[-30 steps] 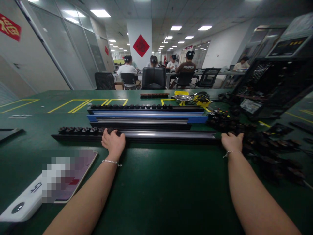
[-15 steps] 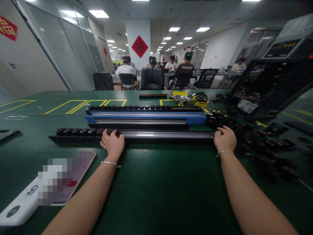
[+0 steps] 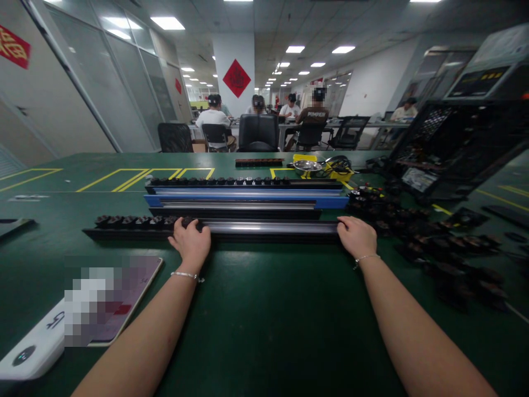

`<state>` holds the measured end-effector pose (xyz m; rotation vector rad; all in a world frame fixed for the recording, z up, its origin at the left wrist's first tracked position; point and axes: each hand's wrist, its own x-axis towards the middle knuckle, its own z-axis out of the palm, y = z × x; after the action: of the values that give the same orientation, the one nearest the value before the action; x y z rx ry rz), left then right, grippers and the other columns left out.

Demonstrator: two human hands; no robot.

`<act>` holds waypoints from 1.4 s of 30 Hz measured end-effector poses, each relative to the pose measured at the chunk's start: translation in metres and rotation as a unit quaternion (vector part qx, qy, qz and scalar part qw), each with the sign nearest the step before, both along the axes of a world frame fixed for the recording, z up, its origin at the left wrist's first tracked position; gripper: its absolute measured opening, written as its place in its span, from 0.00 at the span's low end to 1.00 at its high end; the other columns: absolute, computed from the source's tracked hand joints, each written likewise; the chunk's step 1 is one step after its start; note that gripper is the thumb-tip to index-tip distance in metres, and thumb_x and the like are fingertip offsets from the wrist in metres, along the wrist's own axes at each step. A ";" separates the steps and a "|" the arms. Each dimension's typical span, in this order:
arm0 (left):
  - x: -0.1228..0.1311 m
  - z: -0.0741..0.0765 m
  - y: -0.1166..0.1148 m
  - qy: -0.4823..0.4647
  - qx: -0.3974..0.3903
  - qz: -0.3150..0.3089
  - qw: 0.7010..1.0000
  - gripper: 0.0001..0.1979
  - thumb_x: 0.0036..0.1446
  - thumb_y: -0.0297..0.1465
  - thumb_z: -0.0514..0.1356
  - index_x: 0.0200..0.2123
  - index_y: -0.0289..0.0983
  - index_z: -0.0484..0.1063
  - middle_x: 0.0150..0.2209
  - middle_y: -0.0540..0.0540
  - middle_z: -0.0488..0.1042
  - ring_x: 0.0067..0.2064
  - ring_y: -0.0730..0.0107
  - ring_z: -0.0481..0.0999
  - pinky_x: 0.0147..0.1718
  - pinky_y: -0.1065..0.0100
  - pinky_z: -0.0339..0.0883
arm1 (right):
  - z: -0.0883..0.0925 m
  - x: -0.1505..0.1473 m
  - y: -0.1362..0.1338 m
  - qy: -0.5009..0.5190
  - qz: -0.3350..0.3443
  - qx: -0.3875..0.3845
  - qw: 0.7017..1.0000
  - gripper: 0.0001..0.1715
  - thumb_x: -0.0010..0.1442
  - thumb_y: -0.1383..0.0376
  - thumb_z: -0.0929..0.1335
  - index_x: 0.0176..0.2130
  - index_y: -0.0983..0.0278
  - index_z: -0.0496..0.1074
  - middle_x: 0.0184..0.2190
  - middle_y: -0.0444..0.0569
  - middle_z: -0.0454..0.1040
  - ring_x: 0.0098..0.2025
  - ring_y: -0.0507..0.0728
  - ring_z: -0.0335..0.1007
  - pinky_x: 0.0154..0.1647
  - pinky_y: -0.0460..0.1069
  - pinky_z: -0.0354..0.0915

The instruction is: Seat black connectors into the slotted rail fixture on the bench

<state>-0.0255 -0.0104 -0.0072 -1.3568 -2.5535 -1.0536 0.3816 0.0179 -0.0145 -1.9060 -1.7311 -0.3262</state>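
Note:
A long black rail (image 3: 273, 238) with a shiny metallic strip lies crosswise on the green table in front of me. Small black blocks (image 3: 141, 220) stand in a row on its left part. My left hand (image 3: 190, 240) curls its fingers over the right end of that row, gripping a dark block (image 3: 199, 225) there. Further right, my right hand (image 3: 357, 236) rests over the rail's right part with bent fingers. Whatever lies under these fingers is hidden by the hand.
Behind the rail lie blue rails (image 3: 334, 203) and another black rail with blocks. Piled black parts (image 3: 458, 242) spread at right, before an open black case (image 3: 450, 143). A steel bowl (image 3: 306, 165) stands farther back. A phone (image 3: 136, 298) and white device (image 3: 37, 342) lie front left.
My right hand has moved left along the rail, from its right end toward my left hand. My left hand has stayed in place on the row of blocks.

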 end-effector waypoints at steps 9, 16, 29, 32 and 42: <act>0.005 -0.003 -0.001 0.030 0.012 -0.033 0.999 0.20 0.54 0.34 0.52 0.47 0.33 0.74 0.60 0.33 0.58 0.62 0.50 0.57 0.62 0.45 0.42 | 0.002 -0.001 -0.001 0.004 -0.001 -0.009 1.000 0.22 0.57 0.64 0.58 0.41 0.62 0.77 0.45 0.50 0.76 0.51 0.60 0.67 0.52 0.56 0.61; 0.008 -0.003 -0.002 0.037 0.017 -0.046 0.998 0.20 0.53 0.34 0.53 0.46 0.34 0.74 0.59 0.34 0.59 0.62 0.52 0.57 0.62 0.49 0.43 | 0.004 -0.002 -0.002 0.001 -0.005 -0.019 1.000 0.22 0.56 0.64 0.58 0.42 0.62 0.76 0.45 0.50 0.76 0.50 0.59 0.67 0.49 0.55 0.60; 0.014 -0.007 -0.002 0.043 0.004 -0.035 0.998 0.20 0.53 0.34 0.54 0.47 0.34 0.74 0.61 0.33 0.57 0.63 0.46 0.54 0.60 0.48 0.48 | 0.005 -0.004 -0.003 0.003 -0.016 -0.030 0.999 0.23 0.57 0.63 0.57 0.43 0.63 0.76 0.46 0.49 0.75 0.50 0.60 0.67 0.48 0.55 0.60; 0.014 -0.008 -0.002 0.031 -0.013 -0.037 0.999 0.20 0.54 0.35 0.53 0.48 0.36 0.73 0.61 0.34 0.57 0.64 0.45 0.51 0.60 0.46 0.46 | 0.006 -0.004 -0.003 0.004 -0.011 -0.028 1.000 0.22 0.56 0.64 0.58 0.43 0.63 0.76 0.46 0.50 0.75 0.50 0.60 0.67 0.48 0.56 0.60; 0.013 -0.007 -0.003 0.037 -0.006 -0.047 0.998 0.19 0.54 0.35 0.52 0.47 0.39 0.75 0.58 0.38 0.61 0.63 0.50 0.54 0.60 0.51 0.48 | 0.005 -0.004 -0.003 0.009 -0.013 -0.019 1.000 0.22 0.56 0.64 0.58 0.42 0.61 0.76 0.45 0.50 0.76 0.49 0.61 0.67 0.48 0.57 0.61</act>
<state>-0.0124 -0.0136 -0.0144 -1.5020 -2.4700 -0.9847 0.3772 0.0147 -0.0093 -1.9543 -1.7131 -0.2855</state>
